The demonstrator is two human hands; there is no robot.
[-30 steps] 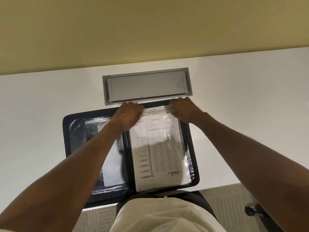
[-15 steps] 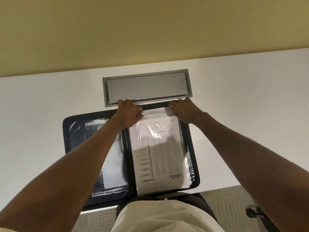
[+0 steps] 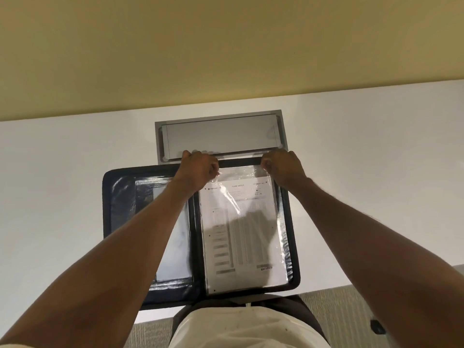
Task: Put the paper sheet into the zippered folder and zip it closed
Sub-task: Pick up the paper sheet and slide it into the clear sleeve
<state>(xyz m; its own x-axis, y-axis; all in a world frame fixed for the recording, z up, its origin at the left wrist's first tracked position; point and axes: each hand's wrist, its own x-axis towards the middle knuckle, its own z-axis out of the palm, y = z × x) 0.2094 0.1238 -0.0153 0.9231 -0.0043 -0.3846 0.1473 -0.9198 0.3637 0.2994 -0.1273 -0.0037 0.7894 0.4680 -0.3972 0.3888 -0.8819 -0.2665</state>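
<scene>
Folder [image 3: 292,247] lies open flat on white table [image 3: 62,197], near edge toward the person, spine running away from the body. Black border, zip track around the rim. Left half: shiny dark pocket with a pale insert, partly under the left forearm. Right half: clear plastic sleeve [image 3: 280,217] with the paper sheet [image 3: 241,234] inside it, printed side up, rows of small print and a heading at the far end. Glare streak across the sleeve's upper part.

Left hand [image 3: 198,169] clenched at the sleeve's far left corner, fingers curled under. Right hand [image 3: 283,167] clenched at the far right corner, thumb and fingers pinched on the plastic edge. Probably both grip the sleeve top rather than the sheet; knuckles hide the contact.

Grey metal hatch [image 3: 221,134] set into the table just beyond the folder; both hands' knuckles overlap its near edge.
</scene>
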